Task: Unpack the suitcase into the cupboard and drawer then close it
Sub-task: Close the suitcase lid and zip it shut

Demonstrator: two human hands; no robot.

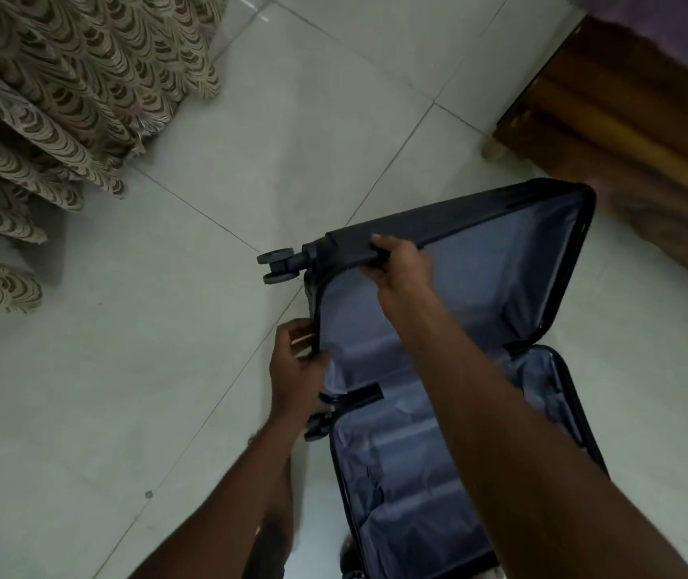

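The suitcase is lying open on the tiled floor, low and right of centre, its grey-lined base half flat and its lid raised at an angle. Nothing is showing in either half, so the unpacking looks finished and the closing step seems to be in hand.

The right hand is gripping the lid's free edge near the wheel, fingers curled over the rim. The left hand is pinching the lid's side edge near the hinge, fingers wrapped around it.

The next move likely calls for swinging the lid down onto the base, lining the two rims up and keeping the loose lining and the dark strap from getting caught in the seam. The left fingers are sitting close to where the rims will be meeting, so they may need to be clearing out first.

Open floor is lying to the left and ahead. The curtain is hanging well apart at upper left; the wooden bed frame is standing near the lid's far corner.
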